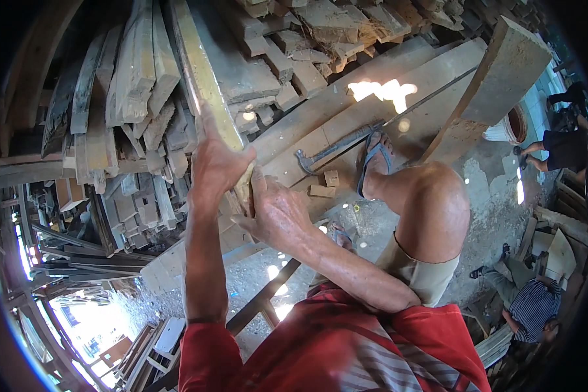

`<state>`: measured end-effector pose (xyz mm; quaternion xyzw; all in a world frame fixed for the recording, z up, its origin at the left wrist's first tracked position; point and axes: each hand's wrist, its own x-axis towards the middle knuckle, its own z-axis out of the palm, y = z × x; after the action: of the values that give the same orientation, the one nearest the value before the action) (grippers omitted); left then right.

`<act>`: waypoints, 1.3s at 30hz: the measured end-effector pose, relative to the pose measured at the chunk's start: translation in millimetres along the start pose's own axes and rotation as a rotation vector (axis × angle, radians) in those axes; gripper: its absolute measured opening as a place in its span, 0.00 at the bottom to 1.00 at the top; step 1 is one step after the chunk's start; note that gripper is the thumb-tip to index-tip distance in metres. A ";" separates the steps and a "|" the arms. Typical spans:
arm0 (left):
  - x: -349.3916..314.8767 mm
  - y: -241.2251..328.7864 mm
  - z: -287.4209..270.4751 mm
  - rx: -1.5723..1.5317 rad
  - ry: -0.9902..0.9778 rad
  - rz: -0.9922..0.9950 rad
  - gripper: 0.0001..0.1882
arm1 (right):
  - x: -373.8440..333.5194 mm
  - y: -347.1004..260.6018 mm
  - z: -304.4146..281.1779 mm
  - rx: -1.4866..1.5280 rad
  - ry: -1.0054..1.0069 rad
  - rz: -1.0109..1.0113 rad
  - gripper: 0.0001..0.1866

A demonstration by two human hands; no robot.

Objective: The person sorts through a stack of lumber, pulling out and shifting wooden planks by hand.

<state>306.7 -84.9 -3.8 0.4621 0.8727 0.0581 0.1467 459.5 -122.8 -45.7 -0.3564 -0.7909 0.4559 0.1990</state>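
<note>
- Overhead, we look down on a person in a red shirt [333, 346] gripping a long, narrow wooden strip [202, 85] with both bare hands.
- Our view shows the left hand [217, 166] wrapped around the strip near its lower end, fingers [206, 127] closed on the wood and lying up along its edge.
- We see the right hand [277, 212] just below, touching the left, its fingers [258, 186] pressed together against the strip's lower end.
- We note that the strip runs from the hands up and away toward the top of the frame, passing over a heap of stacked timber offcuts [130, 124].
- We make out a claw hammer [333, 150] lying on broad planks [372, 111] just beyond the hands, two small wood blocks [326, 184] beside its head.
- We see the person's sandalled foot [375, 163] planted on the planks next to the hammer, knee [434, 209] bent upward.
- We also spot a thick board [496, 85] leaning at upper right, and another person in a striped shirt [534, 307] crouched on the ground at lower right, well apart.
</note>
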 end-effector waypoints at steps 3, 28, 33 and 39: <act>-4.9 4.1 0.2 -0.043 0.046 -0.030 0.67 | 4.6 -2.0 -14.5 0.040 -0.073 0.023 0.51; -5.8 -18.8 -1.7 -0.308 0.061 0.068 0.65 | 290.1 201.5 90.0 0.577 0.438 0.728 0.41; -0.4 -16.9 -6.7 -0.308 0.015 0.033 0.65 | 292.6 215.6 101.6 0.463 0.430 0.659 0.39; 2.9 -36.2 3.8 -0.264 0.088 0.162 0.66 | 289.2 239.9 102.7 0.491 0.497 0.574 0.31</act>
<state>277.8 -103.2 -16.6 0.5047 0.8229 0.2042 0.1626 292.6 112.5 -307.5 -0.6021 -0.4570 0.5672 0.3271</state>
